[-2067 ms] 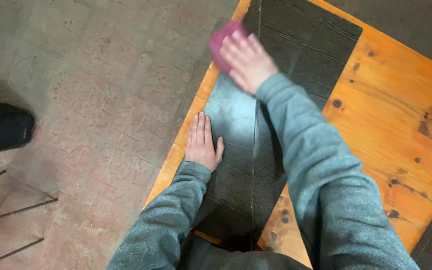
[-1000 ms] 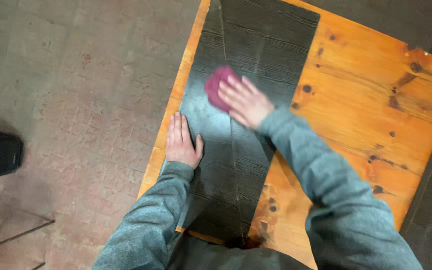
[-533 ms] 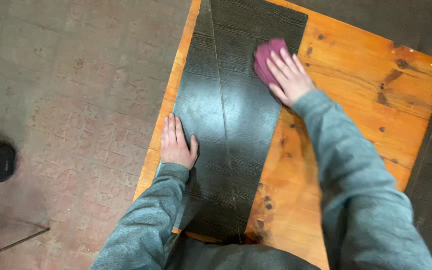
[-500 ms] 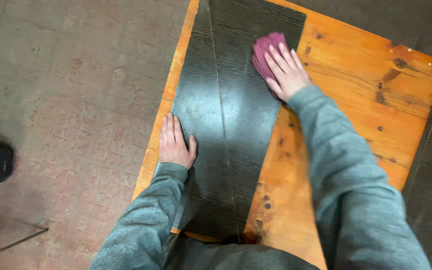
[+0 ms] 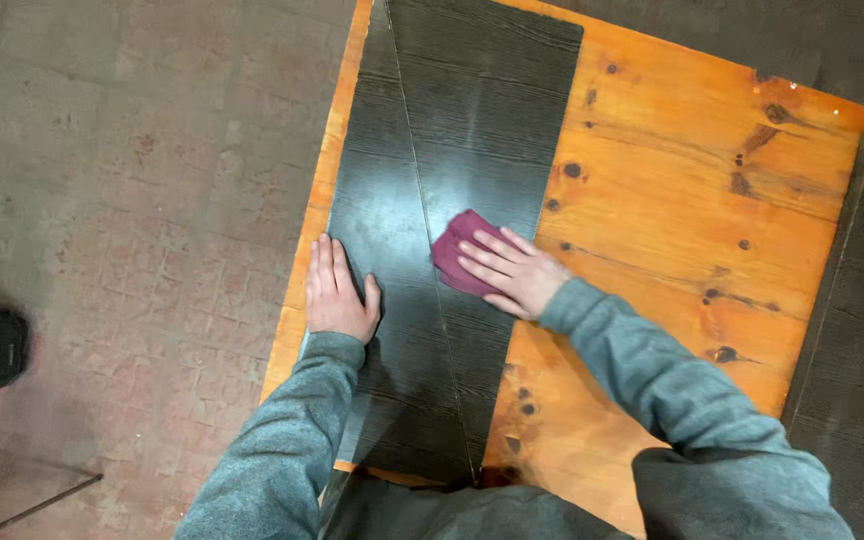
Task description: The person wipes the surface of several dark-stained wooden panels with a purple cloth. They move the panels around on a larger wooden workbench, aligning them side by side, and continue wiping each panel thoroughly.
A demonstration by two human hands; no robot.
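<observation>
Orange knotty-pine counter (image 5: 692,170) over a worn concrete floor (image 5: 122,180) carries two dark wood-grain panels. The right hand (image 5: 508,272) lies flat, fingers spread, pressing a soft, limp maroon cloth (image 5: 457,258) that bunches under its fingertips onto the right panel (image 5: 482,120), forearm angled back. Beside it, the left hand (image 5: 338,292) rests open, palm down, on the stiff, thin left panel (image 5: 377,180), probably slippery.

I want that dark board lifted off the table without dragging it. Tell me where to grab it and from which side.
Take the dark board by its long left edge, coming from the floor side. That edge lies along the rim of the wooden table, right where the left hand rests flat, so fingers could probably hook under it there. The right hand presses a red cloth on the board's middle; lying flat, it offers no grip there.
</observation>
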